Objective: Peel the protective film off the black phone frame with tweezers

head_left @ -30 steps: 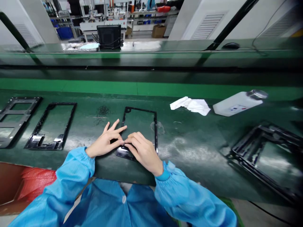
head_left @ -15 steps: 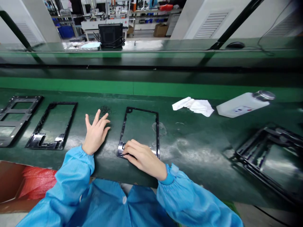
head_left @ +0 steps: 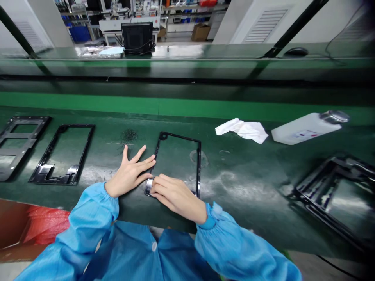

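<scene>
A thin black rectangular frame [head_left: 199, 164] lies flat on the green bench in front of me. My left hand [head_left: 129, 171] is open with its fingers spread, the fingertips at the frame's left side. Over the frame's near end, my right hand [head_left: 177, 195] has its thumb and fingers pinched together at the lower left corner, by a shiny plate [head_left: 149, 185]. Whatever sits between those fingertips is hidden. Beyond my left hand is a small heap of fine black bits [head_left: 129, 135], too small to make out.
To the left lie a second black frame [head_left: 84, 152] and a grey-black frame with crossbars [head_left: 27, 136]. A crumpled white tissue [head_left: 249, 130] and a white bottle [head_left: 304, 130] lying tilted are on the right. Several stacked black frames [head_left: 310, 207] occupy the right end. Red wrap [head_left: 47, 226] fills a box below.
My left hand has moved right, from near the black heap to the frame's left side, its fingers spreading. The right hand stays pinched at the same corner.
</scene>
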Available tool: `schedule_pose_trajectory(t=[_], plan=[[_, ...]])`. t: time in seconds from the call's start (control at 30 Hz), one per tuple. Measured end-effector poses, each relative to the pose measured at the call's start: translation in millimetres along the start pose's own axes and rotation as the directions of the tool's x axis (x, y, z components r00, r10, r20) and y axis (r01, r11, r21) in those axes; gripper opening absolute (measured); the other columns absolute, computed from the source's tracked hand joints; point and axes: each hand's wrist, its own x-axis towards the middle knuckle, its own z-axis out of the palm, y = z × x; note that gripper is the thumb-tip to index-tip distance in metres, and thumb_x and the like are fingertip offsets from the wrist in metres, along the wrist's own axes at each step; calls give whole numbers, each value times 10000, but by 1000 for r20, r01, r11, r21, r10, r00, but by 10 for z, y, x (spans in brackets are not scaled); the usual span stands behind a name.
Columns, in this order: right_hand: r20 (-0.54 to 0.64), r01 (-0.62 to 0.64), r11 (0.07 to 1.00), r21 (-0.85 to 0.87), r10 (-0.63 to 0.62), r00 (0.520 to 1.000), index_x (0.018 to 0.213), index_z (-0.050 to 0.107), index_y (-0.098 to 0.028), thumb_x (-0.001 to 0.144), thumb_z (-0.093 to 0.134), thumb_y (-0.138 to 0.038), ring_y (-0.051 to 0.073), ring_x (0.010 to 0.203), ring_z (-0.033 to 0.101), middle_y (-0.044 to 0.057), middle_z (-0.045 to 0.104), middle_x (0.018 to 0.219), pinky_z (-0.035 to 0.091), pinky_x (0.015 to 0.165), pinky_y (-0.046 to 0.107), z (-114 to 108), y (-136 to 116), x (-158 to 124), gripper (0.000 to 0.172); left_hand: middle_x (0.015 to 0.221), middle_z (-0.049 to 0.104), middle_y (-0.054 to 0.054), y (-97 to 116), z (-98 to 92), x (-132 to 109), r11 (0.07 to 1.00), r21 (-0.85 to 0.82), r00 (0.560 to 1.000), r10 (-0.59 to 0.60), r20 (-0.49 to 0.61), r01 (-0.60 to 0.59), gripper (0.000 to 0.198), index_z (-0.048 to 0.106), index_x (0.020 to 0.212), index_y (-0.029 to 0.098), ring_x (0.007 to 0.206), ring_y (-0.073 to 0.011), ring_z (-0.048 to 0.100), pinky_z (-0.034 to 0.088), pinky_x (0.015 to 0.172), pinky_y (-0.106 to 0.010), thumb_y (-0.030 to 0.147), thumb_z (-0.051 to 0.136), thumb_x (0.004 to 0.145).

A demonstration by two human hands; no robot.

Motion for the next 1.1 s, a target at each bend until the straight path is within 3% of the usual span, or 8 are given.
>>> schedule_pose_trajectory(t=[0.33, 0.47, 0.57, 0.73, 0.9, 0.97, 1.0, 1.1], plan=[[-28, 36, 999, 11, -36, 999, 926, 587, -181, 1015, 377, -190, 165, 817, 514, 51, 602, 914, 408, 673, 277, 24, -26, 49, 229, 1402, 509, -72, 0, 7, 4, 1000, -17, 1000, -3, -4, 3, 456, 408, 1431, 262, 1453, -277, 155, -128, 1075, -684, 366, 473, 991], [-131, -52, 995, 89, 63, 989, 945, 581, -188, 1008, 398, -197, 176, 863, 530, 62, 606, 950, 439, 722, 284, 21, -13, 43, 194, 1419, 490, -75, 11, -15, 4, 999, -32, 1000, -17, 25, 17, 457, 391, 1441, 256, 1458, -272, 132, -117, 1078, -681, 336, 464, 997], [-238, -143, 975, 170, 182, 954, 955, 585, -197, 1000, 433, -223, 188, 907, 541, 64, 611, 959, 454, 778, 300, -26, 14, 17, 161, 1444, 459, -77, 39, -35, 12, 997, -63, 999, -37, 25, 39, 424, 427, 1420, 251, 1460, -275, 119, -94, 1091, -673, 319, 448, 1002], [-331, -181, 968, 171, 230, 915, 972, 605, -199, 996, 451, -256, 199, 932, 556, 75, 624, 970, 473, 808, 324, -62, 53, -8, 166, 1479, 412, -19, 125, -61, 50, 967, -247, 998, -50, 23, 54, 315, 651, 1110, 264, 1461, -250, 139, 61, 1156, -597, 320, 354, 1022], [-363, -178, 972, 157, 224, 904, 982, 613, -193, 993, 467, -261, 190, 935, 569, 71, 621, 984, 469, 828, 317, -56, 63, -9, 162, 1442, 468, -27, 149, -78, 60, 937, -346, 998, -53, 13, 55, 285, 594, 845, 219, 1453, -245, 187, 129, 1160, -576, 339, 391, 1005], [-434, -210, 954, 214, 286, 855, 990, 614, -194, 987, 482, -254, 184, 950, 571, 65, 611, 987, 466, 837, 308, -85, 72, -19, 146, 1388, 533, -44, 138, -88, 58, 934, -352, 997, -71, -29, 56, 257, 553, 845, 215, 1438, -238, 241, 140, 1159, -571, 309, 377, 1007], [-487, -234, 937, 260, 336, 806, 998, 614, -195, 980, 494, -255, 181, 950, 572, 63, 604, 987, 468, 827, 302, -106, 82, -27, 135, 1334, 583, -49, 132, -93, 56, 936, -347, 993, -92, -71, 62, 236, 535, 847, 213, 1420, -234, 292, 141, 1162, -566, 287, 377, 1006], [-635, -287, 857, 429, 512, 578, 1029, 612, -195, 956, 535, -288, 173, 909, 578, 59, 585, 978, 478, 748, 279, -181, 143, -63, 141, 1111, 691, -35, 118, -97, 50, 930, -353, 943, -202, -264, 100, 170, 505, 852, 210, 1294, -213, 489, 212, 1160, -518, 235, 413, 992]])
